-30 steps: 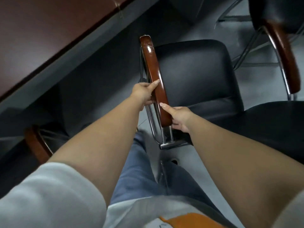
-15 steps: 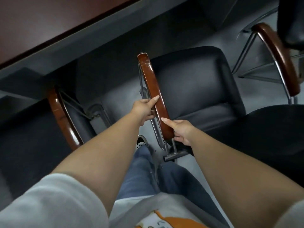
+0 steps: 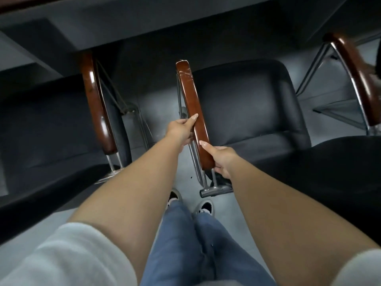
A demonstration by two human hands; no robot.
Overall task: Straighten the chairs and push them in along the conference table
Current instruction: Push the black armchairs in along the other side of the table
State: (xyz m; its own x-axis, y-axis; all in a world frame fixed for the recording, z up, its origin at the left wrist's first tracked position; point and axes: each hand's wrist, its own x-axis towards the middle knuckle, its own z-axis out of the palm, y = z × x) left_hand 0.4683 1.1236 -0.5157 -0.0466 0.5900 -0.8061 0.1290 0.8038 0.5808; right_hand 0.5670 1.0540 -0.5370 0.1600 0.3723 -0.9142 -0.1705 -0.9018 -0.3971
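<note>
We are mid-push: our left hand (image 3: 181, 129) and right hand (image 3: 221, 159) both clench the glossy brown wooden armrest (image 3: 194, 112) of the black padded chair (image 3: 243, 104) at frame centre, near the dark counter (image 3: 165, 19) edge at top; next we judge a straight shove under it

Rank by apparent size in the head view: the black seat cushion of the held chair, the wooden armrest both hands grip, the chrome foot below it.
1. black seat cushion, largest
2. wooden armrest
3. chrome foot, smallest; nearer the camera, yet clearly smallest.
</note>
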